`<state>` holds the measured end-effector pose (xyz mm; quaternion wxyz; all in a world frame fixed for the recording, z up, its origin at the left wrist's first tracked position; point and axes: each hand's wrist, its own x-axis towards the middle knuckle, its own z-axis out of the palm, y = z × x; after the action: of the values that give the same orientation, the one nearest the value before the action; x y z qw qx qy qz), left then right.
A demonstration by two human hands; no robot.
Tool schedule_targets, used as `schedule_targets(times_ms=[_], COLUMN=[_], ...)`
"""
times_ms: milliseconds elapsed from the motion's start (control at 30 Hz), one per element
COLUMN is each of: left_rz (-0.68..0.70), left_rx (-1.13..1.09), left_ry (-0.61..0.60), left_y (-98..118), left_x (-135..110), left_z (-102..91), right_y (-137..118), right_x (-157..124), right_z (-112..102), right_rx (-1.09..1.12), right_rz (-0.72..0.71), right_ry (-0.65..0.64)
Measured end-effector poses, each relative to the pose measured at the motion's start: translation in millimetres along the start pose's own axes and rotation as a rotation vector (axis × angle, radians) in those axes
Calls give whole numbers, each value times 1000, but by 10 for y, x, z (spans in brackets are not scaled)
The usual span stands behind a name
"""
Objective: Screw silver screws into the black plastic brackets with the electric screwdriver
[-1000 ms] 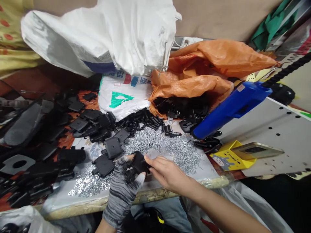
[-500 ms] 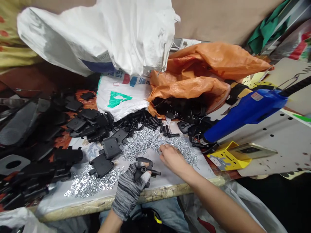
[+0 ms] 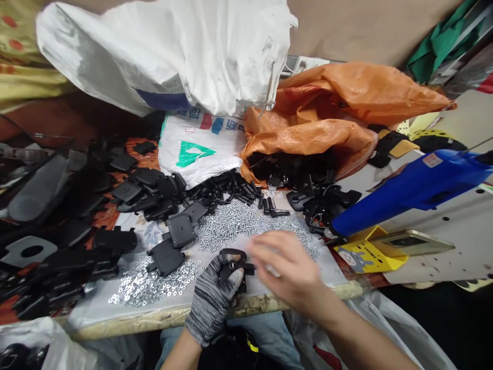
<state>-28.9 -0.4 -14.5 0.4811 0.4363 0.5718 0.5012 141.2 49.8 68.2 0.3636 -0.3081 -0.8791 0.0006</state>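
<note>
My left hand (image 3: 212,297), in a grey knitted glove with bare fingertips, is closed around a black plastic part (image 3: 233,253) above the table's front edge. A short black piece sticks out of that part to the right. My right hand (image 3: 290,267), bare and smeared by motion, is just right of the part with its fingers partly curled. Whether it pinches anything cannot be made out. Behind both hands lies a pile of small silver screws (image 3: 227,226). Left of the glove, silver washers (image 3: 140,285) are scattered beside flat black covers (image 3: 182,230).
A blue power screwdriver (image 3: 416,192) slants in from the right above a yellow holder (image 3: 365,257) with a phone (image 3: 418,240). An orange sack (image 3: 316,136) and white sacks (image 3: 208,149) stand at the back. Black plastic parts (image 3: 69,277) heap up at left.
My right hand has lifted from the screw pile and come back toward the black part in my left hand. The whole view has shifted slightly.
</note>
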Motion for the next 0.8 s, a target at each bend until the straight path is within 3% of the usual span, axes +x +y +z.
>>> schedule_targets(times_ms=[67,100,133,167,233,333,567,700,800], left_rz=[-42,-65,-86,-103,-125,-91,-60,-139,-137], left_rx=[-79,-117,-146,-166,-166,-100,-167,-240,-215], left_ry=[-39,-59,-75,-85,-90,-66,-30,-25,-29], left_y=[-22,-36,-51,-66,-89,-106,-133,-121,-121], left_x=[-33,-47,-58,-66,-75,-74,-66,-71,-63], left_z=[9,18,27,38,57,73,88,88,93], right_y=[191,305,417,518,649,600,-78,-201,-200], right_x=[32,50,68,84,112,163,357,346,283], right_z=[-227,-330,-413,-468,-486,-313,196,327,375], right_rx=[-284,-365,-354,-244,148,615,1198,1248,1160], right_rz=[14,95,223,388,715,896,764,779,692], right_ry=[527,757,903,945,768,484,484,364,257])
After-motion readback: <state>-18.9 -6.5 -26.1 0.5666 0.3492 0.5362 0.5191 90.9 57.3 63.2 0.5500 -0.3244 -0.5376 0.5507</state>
